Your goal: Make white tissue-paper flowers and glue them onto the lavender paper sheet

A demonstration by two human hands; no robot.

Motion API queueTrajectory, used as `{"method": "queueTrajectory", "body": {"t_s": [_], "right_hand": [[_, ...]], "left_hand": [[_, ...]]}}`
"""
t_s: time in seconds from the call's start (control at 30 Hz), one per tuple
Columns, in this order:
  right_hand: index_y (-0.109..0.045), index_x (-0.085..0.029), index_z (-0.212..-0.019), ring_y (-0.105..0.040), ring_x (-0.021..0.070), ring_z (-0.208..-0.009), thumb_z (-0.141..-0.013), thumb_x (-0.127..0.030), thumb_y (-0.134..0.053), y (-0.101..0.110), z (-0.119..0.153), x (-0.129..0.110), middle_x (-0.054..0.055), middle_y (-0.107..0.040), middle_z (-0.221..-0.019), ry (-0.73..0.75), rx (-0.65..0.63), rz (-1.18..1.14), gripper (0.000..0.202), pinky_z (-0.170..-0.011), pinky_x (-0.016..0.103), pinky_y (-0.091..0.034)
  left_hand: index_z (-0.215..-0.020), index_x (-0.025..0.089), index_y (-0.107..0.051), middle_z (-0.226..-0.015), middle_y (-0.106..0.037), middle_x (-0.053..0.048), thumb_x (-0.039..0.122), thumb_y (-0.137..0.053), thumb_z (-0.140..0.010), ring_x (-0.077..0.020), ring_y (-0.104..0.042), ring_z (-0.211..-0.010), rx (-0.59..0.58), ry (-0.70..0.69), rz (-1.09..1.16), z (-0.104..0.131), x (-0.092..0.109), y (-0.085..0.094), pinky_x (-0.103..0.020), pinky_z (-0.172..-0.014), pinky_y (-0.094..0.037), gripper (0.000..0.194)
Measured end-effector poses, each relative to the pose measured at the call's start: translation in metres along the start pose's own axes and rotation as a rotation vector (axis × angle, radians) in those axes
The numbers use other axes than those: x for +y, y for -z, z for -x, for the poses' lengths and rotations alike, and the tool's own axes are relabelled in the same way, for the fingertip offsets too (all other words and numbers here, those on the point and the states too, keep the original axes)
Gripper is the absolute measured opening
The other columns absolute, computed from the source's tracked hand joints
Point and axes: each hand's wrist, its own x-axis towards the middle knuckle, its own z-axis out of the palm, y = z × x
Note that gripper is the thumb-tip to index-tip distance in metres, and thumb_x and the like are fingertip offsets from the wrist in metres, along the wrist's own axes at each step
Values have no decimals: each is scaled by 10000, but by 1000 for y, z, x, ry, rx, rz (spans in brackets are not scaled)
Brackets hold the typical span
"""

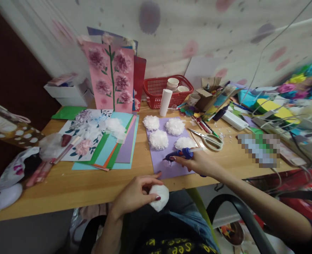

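Near the table's front edge, my left hand (138,192) pinches a white paper flower (159,197), its smooth side towards me. My right hand (195,162) grips a blue glue gun (181,154), with its nozzle pointing left over a purple sheet of paper (159,167). Several fluffy white flowers lie on that sheet: one at the upper left (151,122), one at the upper right (175,126) and one below on the left (158,140). Another white flower (184,142) sits just behind the glue gun and is partly hidden by it.
Scissors (210,139) lie right of the purple sheet. Behind stand a white roll (166,102) and a red basket (156,95) with paper cups. Coloured sheets (124,151) and a pink flower picture (110,77) are on the left. Cables and craft supplies crowd the right.
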Motion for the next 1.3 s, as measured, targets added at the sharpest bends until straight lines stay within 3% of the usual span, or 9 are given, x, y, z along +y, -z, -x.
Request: {"method": "queueTrajectory", "body": {"t_s": [0.27, 0.5, 0.9, 1.3], "right_hand": [[-639, -218, -661, -499, 149, -512, -815, -627, -599, 0, 5, 1, -14, -532, -509, 59, 14, 10, 438, -509, 287, -382], [-591, -208, -615, -597, 165, -546, -844, -658, -546, -1, 2, 3, 30, -640, -577, 28, -15, -31, 506, -478, 268, -422], [-660, -211, -725, -509, 147, -525, -820, -648, -594, -3, 11, 4, -22, -543, -534, 44, -19, -20, 453, -500, 276, -372], [-619, -209, -605, -550, 157, -560, -868, -632, -552, 0, 15, 9, 10, -611, -560, 102, -13, 28, 502, -563, 291, -385]], "left_hand": [[-1055, 171, -784, -1503, -518, -144, 167, -771, -658, -356, -642, -1202, -3, 0, -10, 0, 1, 0, -384, -885, -537, 398], [-1063, 174, -785, -1495, -528, -141, 171, -770, -658, -355, -626, -1227, 6, -10, -24, 0, 1, 1, -376, -884, -541, 405], [-1077, 174, -778, -1508, -517, -138, 176, -764, -679, -339, -658, -1171, -4, -3, -25, 0, -3, 1, -360, -854, -541, 399], [-1069, 174, -778, -1507, -512, -135, 190, -767, -679, -335, -644, -1200, 3, -9, -38, 0, -1, 1, -347, -855, -527, 391]]}}
